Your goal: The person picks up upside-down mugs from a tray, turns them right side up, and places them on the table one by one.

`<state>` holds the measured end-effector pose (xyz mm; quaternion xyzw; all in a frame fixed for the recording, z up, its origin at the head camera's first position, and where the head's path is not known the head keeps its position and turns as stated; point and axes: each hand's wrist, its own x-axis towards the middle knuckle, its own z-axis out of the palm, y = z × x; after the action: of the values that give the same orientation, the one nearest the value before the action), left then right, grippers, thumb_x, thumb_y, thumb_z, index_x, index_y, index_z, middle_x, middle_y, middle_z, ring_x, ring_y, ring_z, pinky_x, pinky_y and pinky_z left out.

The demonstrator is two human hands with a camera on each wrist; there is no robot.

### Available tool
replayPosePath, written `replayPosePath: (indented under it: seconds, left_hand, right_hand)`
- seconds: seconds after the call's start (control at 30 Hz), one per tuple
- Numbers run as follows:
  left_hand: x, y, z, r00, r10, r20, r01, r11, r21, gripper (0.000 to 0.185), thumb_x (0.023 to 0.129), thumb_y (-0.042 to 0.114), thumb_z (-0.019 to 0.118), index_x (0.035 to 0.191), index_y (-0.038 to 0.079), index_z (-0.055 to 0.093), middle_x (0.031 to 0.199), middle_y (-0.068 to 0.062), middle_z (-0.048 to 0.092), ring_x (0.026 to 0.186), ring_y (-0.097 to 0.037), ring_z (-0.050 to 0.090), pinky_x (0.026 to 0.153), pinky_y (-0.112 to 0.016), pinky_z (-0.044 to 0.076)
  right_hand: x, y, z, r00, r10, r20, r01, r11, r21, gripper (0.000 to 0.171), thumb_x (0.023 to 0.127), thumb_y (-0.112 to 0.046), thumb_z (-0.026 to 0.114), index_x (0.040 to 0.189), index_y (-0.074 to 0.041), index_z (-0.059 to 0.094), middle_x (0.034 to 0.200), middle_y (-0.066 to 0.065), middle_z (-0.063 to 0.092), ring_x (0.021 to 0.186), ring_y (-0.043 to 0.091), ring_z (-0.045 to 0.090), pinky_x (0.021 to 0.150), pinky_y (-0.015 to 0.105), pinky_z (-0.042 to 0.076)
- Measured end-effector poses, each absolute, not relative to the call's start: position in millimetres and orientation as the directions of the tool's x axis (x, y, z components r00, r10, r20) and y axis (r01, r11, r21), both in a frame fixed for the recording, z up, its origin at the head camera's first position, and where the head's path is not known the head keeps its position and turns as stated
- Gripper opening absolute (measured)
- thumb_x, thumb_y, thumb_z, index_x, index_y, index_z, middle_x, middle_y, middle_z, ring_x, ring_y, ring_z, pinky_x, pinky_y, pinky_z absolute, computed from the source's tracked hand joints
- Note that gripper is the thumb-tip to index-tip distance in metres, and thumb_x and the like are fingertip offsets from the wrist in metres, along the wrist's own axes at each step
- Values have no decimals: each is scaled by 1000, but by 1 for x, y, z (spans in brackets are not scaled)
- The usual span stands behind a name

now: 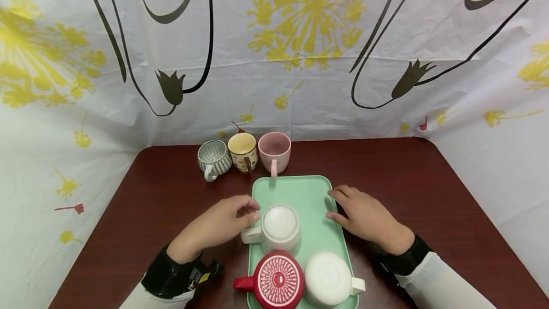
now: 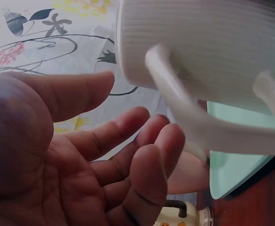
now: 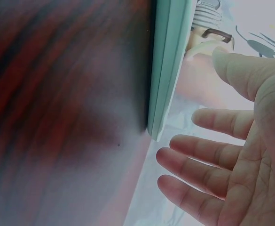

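Observation:
A mint green tray (image 1: 317, 204) bears three upside-down mugs. A ribbed white mug (image 1: 280, 225) stands in the tray's middle, its handle pointing left. Below it sit a red mug (image 1: 279, 280), handle to the left, and a plain white mug (image 1: 328, 279), handle to the right. My left hand (image 1: 225, 221) hovers beside the ribbed mug's handle (image 2: 193, 117), fingers loosely bent and nothing held. Over the tray's right edge reaches my right hand (image 1: 364, 213), its fingers relaxed and spread, also holding nothing.
Behind the tray, upright on the dark red-brown table (image 1: 386, 166), are a grey striped cup (image 1: 214, 156), a cream dotted mug (image 1: 243, 151) and a pink mug (image 1: 274, 151). The pink mug stands right at the tray's far edge. A patterned white cloth (image 1: 240, 85) hangs behind the table.

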<state>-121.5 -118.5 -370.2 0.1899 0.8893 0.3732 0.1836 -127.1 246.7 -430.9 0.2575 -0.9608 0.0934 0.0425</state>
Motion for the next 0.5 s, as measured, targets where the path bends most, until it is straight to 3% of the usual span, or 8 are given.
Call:
replayPosePath:
  seconds: [0.3, 0.5]
  left_hand:
    - [-121, -122, -371, -794, 573, -203, 262, 624, 736, 16, 101, 25, 68, 114, 15, 70, 99, 5, 70, 94, -10, 64, 80, -28, 53]
    - [-120, -123, -375, -781, 585, -220, 271, 634, 725, 11, 101, 25, 68, 108, 17, 70, 94, 6, 69, 88, -8, 63, 74, -27, 52]
  right_hand:
    - [-128, 246, -432, -863, -484, 146, -503, 850, -158, 59, 95, -44, 74, 139, -6, 62, 132, 13, 64, 114, 27, 68, 92, 46, 58]
    - [-128, 246, -433, -864, -486, 134, -503, 849, -160, 59, 95, -43, 75, 139, -6, 62, 132, 13, 64, 113, 27, 69, 91, 46, 58]
